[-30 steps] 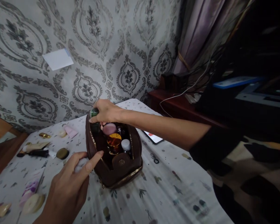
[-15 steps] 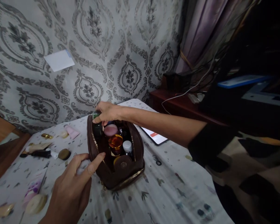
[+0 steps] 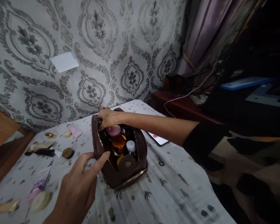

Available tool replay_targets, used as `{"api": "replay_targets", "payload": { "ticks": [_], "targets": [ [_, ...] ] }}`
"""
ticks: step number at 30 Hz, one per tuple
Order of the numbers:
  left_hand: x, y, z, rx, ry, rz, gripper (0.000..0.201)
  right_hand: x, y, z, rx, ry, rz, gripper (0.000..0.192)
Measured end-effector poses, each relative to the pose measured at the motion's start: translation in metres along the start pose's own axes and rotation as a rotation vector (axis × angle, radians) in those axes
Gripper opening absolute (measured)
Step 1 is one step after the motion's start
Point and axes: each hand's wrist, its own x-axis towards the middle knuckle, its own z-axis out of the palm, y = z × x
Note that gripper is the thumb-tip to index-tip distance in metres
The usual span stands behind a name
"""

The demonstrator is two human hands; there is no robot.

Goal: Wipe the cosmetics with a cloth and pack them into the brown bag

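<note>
A dark brown zippered cosmetic bag (image 3: 121, 177) stands unzipped on the patterned sheet. My left hand (image 3: 80, 177) grips its left side, thumb over the rim and the other fingers partly hidden. At the far end, my right hand (image 3: 109, 118) reaches down into the bag, closed around a dark container (image 3: 100, 122), mostly hidden by the fingers. Inside the bag are a pink-lidded container (image 3: 114, 130), a shiny amber jar (image 3: 119, 143) and a white-capped bottle (image 3: 131, 146).
Left of the bag lie a pink tube (image 3: 75, 131), a black tube (image 3: 44, 151), a round dark-lidded jar (image 3: 67, 152), a purple-and-white tube (image 3: 38, 186) and a cream-coloured round jar (image 3: 41, 200). A tablet (image 3: 158, 139) with a lit screen is under my right forearm. Behind stands a patterned wall (image 3: 112, 46).
My right hand has lowered the dark, green-topped container deeper into the far end of the bag. My left hand keeps its place on the bag's side. The whole view has shifted slightly.
</note>
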Motion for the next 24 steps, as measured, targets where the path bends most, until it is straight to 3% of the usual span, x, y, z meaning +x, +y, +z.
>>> {"api": "replay_targets", "payload": {
  "ticks": [4,10,17,21,24],
  "targets": [
    [0.004,-0.001,-0.001,0.038,0.014,0.063,0.059,0.0,0.005,0.003,0.029,0.008,-0.039,0.03],
    [0.008,0.001,-0.003,0.046,0.037,0.078,0.062,0.003,0.011,0.006,0.142,0.11,0.02,0.007],
    [0.009,0.004,0.001,0.037,0.006,0.042,0.066,0.012,0.013,0.008,0.097,0.113,0.072,0.005],
    [0.008,0.002,-0.005,-0.146,0.011,0.003,0.067,0.007,0.01,0.007,0.085,0.111,0.069,0.01],
    [0.01,-0.009,-0.004,-0.293,0.04,-0.109,0.066,0.001,0.007,0.005,0.078,0.131,0.07,0.015]
  ]
}}
